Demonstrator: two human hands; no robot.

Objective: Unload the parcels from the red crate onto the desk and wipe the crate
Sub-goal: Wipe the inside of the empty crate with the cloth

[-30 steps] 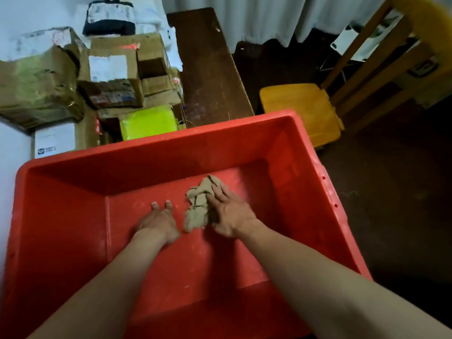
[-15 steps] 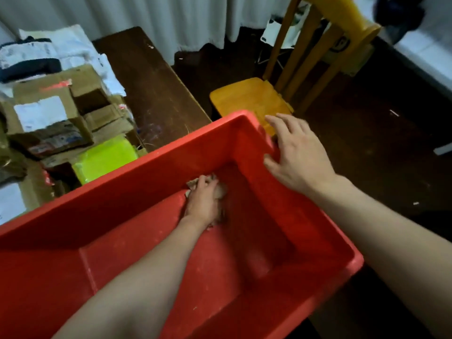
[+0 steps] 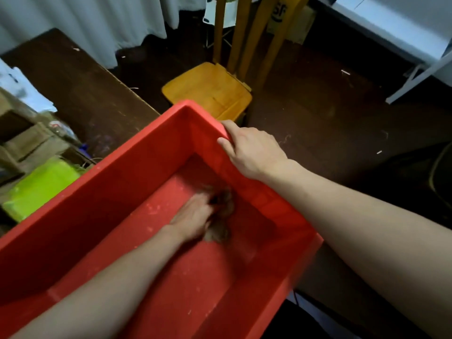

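One large red plastic crate point(image 3: 117, 182) fills the lower half of the view, with nothing inside but pale specks scattered over its floor. Its long far wall runs along the edge of a dark brown wooden desk point(image 3: 80, 89) on the left; whether the two touch cannot be told. Just past the crate's far corner stands a yellow wooden chair point(image 3: 208, 89) on the dark floor, in front of a white curtain point(image 3: 97, 20).

On the desk, well to the left, lie the parcels: a stack of brown cardboard boxes point(image 3: 22, 140) and, just beside them and nearer the crate, a lime-green flat packet point(image 3: 41, 184).

Over the crate's right-hand rim lies the right hand point(image 3: 252, 150), which grips it near the far corner, fingers curled over the outside and thumb against the inner wall. Down on the crate floor near the right wall, the left hand point(image 3: 193, 216) has its fingers bent into a crumpled brownish cloth rag point(image 3: 220, 231), which it holds against the bottom. Blur hides the fingertips.
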